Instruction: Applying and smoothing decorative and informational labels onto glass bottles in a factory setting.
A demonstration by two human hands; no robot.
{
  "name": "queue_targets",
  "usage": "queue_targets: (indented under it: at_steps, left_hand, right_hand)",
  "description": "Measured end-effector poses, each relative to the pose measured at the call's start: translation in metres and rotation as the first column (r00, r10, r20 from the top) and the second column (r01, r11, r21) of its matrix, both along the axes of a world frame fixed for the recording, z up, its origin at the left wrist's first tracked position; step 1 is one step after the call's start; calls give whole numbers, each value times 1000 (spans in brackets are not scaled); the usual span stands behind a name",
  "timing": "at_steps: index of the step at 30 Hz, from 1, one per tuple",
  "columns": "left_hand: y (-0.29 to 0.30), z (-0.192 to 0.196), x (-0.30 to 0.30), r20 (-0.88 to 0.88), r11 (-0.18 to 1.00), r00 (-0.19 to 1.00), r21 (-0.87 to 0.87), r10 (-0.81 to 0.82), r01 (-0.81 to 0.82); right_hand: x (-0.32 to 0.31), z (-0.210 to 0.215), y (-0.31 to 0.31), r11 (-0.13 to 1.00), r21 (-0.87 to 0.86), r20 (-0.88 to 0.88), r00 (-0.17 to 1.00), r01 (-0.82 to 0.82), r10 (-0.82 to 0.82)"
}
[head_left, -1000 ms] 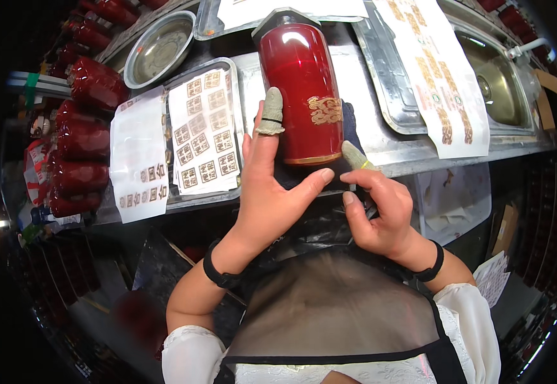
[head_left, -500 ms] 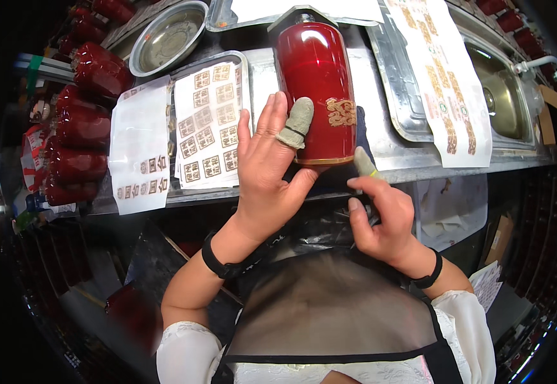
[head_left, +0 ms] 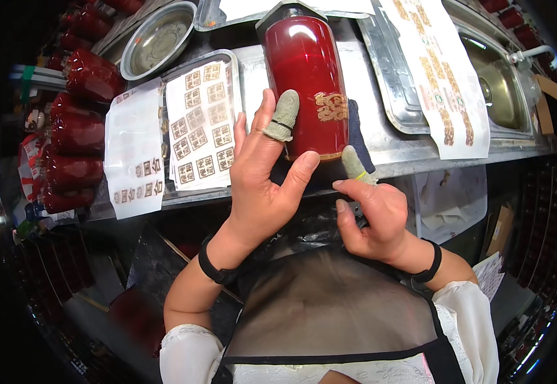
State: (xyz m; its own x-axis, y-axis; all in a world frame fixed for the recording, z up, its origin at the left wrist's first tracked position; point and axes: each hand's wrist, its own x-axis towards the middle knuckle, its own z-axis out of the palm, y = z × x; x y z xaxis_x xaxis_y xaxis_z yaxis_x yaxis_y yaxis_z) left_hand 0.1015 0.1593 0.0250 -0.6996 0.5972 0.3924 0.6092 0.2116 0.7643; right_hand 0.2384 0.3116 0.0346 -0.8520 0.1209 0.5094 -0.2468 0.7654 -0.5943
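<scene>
Steel bench (head_left: pixel 393 150): label sheets (head_left: pixel 198 125) beside red bottle (head_left: pixel 307 83), left hand (head_left: pixel 262 182) touching.

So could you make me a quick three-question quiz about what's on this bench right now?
1. True or false: the red bottle lies on its side on the bench.
2. Which hand is open, palm up, beside the bottle? A left hand B right hand
3. What sits at the left of the bottle, in the tray?

Key: 1 true. 2 A. 3 A sticker sheet with gold squares.
</scene>
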Motion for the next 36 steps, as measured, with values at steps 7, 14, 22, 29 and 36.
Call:
queue_targets:
  at_steps: [7,14,22,29,36]
  left_hand:
    - [3,0,1,-4,1000,1000,20,-10,10]
    - [-1,-4,1,75,999,997,39,-16,13]
    - [0,-2,2,128,997,991,80,-24,14]
    - [1,-4,2,124,994,992,106,-20,7]
    - [1,-5,2,119,993,992,113,-28,15]
  right_hand:
    - [-7,-3,-5,992,103,-39,996,-72,76]
    - [-3,8,10,999,-23,-156,987,-39,35]
    - [-31,20,7,732,-640,282,958,234,-60]
    - [-39,25,7,653,-708,368,929,268,17]
    - [-42,28,9,596,-745,414,908,300,61]
